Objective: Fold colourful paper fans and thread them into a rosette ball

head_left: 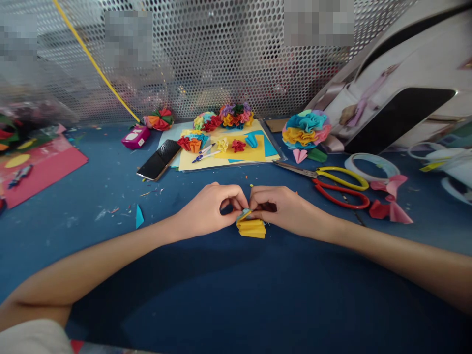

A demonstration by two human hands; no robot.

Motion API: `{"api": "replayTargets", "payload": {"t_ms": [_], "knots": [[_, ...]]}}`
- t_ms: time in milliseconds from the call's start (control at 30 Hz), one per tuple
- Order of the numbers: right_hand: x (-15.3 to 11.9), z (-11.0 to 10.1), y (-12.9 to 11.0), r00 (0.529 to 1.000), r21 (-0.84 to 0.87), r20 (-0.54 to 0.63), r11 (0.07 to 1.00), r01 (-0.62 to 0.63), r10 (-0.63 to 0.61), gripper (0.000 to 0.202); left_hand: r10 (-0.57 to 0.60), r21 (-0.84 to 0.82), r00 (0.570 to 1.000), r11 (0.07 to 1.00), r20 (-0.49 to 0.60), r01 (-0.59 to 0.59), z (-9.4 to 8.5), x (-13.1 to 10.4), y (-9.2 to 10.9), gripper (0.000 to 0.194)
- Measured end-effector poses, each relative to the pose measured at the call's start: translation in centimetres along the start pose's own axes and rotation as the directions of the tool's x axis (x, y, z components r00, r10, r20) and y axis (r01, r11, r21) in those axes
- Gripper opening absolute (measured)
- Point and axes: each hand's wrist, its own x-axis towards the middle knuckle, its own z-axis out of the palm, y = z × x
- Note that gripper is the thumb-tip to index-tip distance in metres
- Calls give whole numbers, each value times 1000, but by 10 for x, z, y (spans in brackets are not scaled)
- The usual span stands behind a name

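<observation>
While the left hand (pixel 208 209) pinches the pleated yellow paper piece (pixel 252 229) from one side, the right hand (pixel 285 209) pinches it from the other. Piece is just below frame centre, fingertips narrow on its upper edge, over the blue table (pixel 239 300). Right of frame: scissors (pixel 317 174), handles red and yellow, tape roll (pixel 351 163) just beside. Left of centre: black smartphone (pixel 159 160). Upper centre: multicolour pleated paper flower (pixel 236 117). Behind: perforated metal panel (pixel 221 59).
</observation>
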Motion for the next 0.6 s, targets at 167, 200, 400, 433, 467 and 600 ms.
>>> {"api": "replayTargets", "payload": {"t_ms": [167, 200, 400, 433, 467, 600], "knots": [[0, -1, 0, 1000, -2, -7, 1000, -2, 2, 23, 80, -12, 997, 997, -24, -80, 3, -1, -3, 21], [0, -1, 0, 1000, -1, -12, 1000, 0, 0, 20, 104, -6, 994, 995, -31, -104, 4, -1, -4, 22], [0, 1, -1, 999, 13, -33, 1000, 0, 0, 16, 149, 56, 988, 987, 28, -151, 4, 0, -8, 12], [0, 1, -1, 999, 23, -33, 1000, 0, 1, 18, 141, 62, 990, 988, 29, -143, 4, 0, -8, 9], [0, 1, -1, 999, 31, -32, 1000, 1, 0, 18, 129, 64, 991, 989, 24, -130, 3, 0, -7, 9], [-1, 3, -2, 999, 17, -39, 1000, 20, -20, 18, 75, 61, 997, 995, -6, -75, 3, 1, -4, 13]]}}
